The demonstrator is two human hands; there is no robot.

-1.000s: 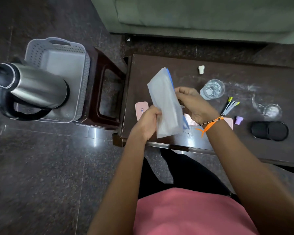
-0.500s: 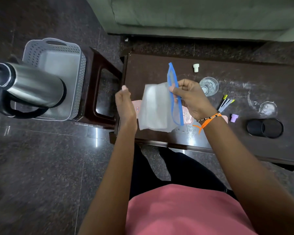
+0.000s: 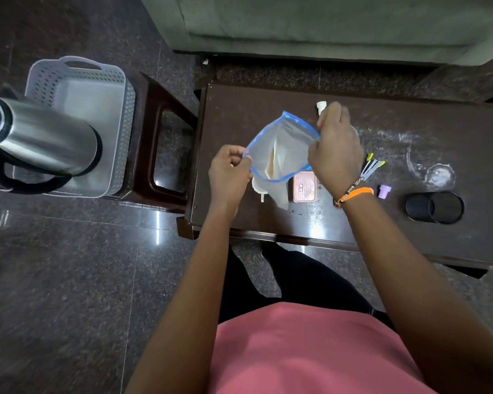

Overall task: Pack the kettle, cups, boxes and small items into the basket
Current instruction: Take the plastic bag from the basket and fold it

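In the head view, your left hand pinches the left edge of the blue-rimmed zip bag and your right hand pinches its right edge, so the mouth is held open above the desk; something pale lies inside it, though what it is cannot be told. The grey basket sits on a dark stool to the left of the desk, and the one steel kettle appears to stand in its near part, so that piece looks done. The rest is judged still to come. On the desk you have one pink box just beside the bag, with another pale item partly hidden under it, one small white cap at the far side, a bundle of pens near your right wrist, one purple cap, two black cups on their sides touching each other at the right, and one clear glass beyond them. Another glass may be hidden behind your right hand; you cannot count it from here.
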